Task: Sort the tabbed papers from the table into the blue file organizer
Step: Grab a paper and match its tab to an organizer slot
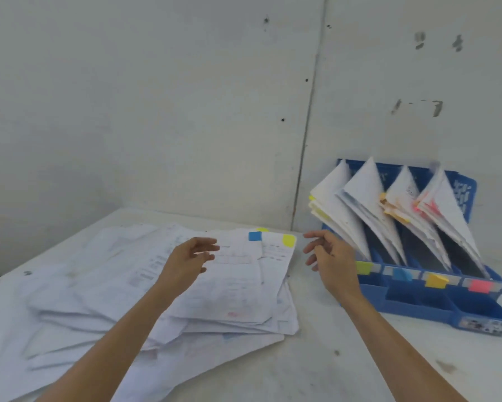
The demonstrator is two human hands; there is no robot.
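Note:
A loose pile of white printed papers (pixel 145 288) covers the left half of the table. The top sheets carry a blue tab (pixel 255 236) and a yellow tab (pixel 288 240) at their far edge. My left hand (pixel 187 261) hovers over the pile with relaxed fingers and holds nothing. My right hand (pixel 329 256) hangs between the pile and the blue file organizer (pixel 435 300), fingers loosely spread, empty. The organizer has several slots holding leaning paper stacks, with yellow, blue, orange and pink labels along its front rail.
The white table (pixel 331 367) stands in a corner of grey-white walls. Its far edge meets the wall just behind the pile and the organizer. Bare tabletop lies in front of the organizer and between my forearms.

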